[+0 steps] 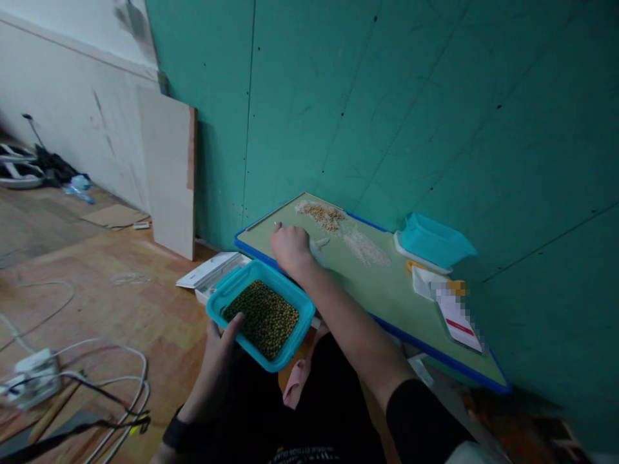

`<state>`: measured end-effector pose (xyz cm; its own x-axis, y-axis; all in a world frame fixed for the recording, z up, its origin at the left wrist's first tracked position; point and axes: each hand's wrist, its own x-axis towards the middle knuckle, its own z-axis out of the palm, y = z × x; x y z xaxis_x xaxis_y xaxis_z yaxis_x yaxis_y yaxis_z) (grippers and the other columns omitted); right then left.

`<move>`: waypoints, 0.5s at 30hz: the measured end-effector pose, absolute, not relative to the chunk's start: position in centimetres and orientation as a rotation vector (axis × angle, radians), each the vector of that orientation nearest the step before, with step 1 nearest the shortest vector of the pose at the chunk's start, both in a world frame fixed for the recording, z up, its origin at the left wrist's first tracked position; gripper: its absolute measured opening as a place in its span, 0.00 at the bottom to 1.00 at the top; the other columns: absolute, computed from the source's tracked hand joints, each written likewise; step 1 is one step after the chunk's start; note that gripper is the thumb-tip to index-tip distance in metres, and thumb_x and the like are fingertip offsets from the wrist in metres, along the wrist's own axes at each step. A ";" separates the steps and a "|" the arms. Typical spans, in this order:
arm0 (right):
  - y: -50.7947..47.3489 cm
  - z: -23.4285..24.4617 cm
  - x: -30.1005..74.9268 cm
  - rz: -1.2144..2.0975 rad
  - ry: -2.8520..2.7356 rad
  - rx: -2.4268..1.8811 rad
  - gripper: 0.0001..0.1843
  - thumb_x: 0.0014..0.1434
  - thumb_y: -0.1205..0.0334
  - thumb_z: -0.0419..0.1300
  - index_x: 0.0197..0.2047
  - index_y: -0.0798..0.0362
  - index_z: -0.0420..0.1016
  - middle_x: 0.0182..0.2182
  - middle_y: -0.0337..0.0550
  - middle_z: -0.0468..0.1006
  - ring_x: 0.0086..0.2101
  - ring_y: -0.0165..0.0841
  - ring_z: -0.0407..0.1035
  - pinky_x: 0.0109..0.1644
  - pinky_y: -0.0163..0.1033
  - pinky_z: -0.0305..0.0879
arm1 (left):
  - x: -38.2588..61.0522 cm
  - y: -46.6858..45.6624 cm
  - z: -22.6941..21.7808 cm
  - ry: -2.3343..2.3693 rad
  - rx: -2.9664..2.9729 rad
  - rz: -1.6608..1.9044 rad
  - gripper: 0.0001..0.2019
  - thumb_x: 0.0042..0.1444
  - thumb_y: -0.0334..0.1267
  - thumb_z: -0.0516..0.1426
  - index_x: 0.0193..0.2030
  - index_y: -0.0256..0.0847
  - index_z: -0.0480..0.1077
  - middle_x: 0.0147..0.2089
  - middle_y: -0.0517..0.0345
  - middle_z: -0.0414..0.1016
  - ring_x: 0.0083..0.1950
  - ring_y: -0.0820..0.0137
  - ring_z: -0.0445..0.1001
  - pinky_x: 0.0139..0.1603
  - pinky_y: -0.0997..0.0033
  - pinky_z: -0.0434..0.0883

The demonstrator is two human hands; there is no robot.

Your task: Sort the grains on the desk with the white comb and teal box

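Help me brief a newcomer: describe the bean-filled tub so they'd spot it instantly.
Find the low green table with the blue edge against the teal wall. Just off its left corner, the left hand holds a rectangular teal plastic tub. Unlike the tilted teal tub by the wall, it is full of small green beans.

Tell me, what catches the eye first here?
A teal tub of green beans, gripped by the left hand at bottom centre. Behind it the right hand rests on a low green table beside a yellow grain pile and a white grain pile.
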<state>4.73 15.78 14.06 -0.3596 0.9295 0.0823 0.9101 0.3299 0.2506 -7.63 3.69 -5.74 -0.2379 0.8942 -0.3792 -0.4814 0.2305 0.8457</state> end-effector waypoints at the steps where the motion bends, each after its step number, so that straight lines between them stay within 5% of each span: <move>1: 16.2 13.7 4.9 0.388 2.465 1.751 0.28 0.67 0.76 0.45 0.65 0.64 0.73 0.44 0.66 0.84 0.41 0.45 0.81 0.40 0.47 0.76 | -7.7 3.7 -5.9 1.220 0.466 1.378 0.33 0.51 0.50 0.69 0.62 0.47 0.65 0.52 0.47 0.80 0.50 0.53 0.82 0.47 0.54 0.82; 15: 17.4 14.1 8.1 0.367 2.379 1.907 0.21 0.67 0.77 0.50 0.55 0.65 0.81 0.47 0.69 0.83 0.47 0.48 0.81 0.46 0.47 0.79 | -7.3 2.9 -2.8 1.172 0.429 1.390 0.30 0.51 0.41 0.69 0.60 0.46 0.67 0.52 0.49 0.82 0.54 0.51 0.82 0.52 0.53 0.81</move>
